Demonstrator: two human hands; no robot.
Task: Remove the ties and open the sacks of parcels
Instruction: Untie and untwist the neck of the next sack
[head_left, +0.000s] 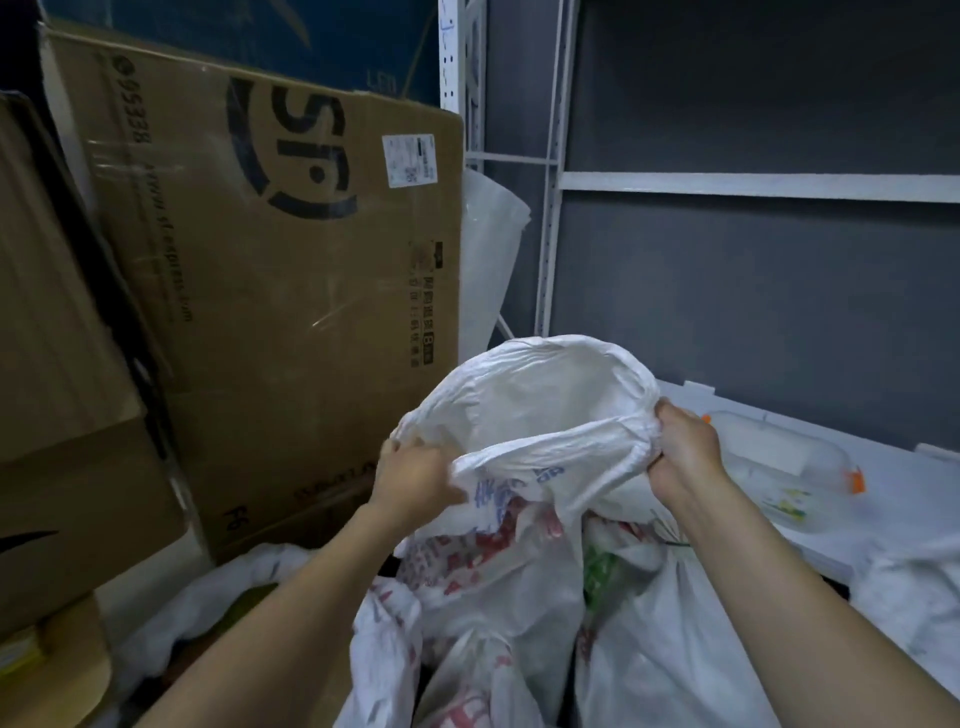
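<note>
I get one wide head-worn view, facing forward and down, close above the sack (545, 384), shelving (753, 186) behind it.

Low white shelf board (904, 493), right side, set within a white metal rack frame (549, 234). Lying directly on it: one clear plastic container (774, 460) with orange ends, on its side, toward the back wall. Crumpled white sheeting (914, 592) lies over the board's near edge. The board's underside and supports are hidden
</note>
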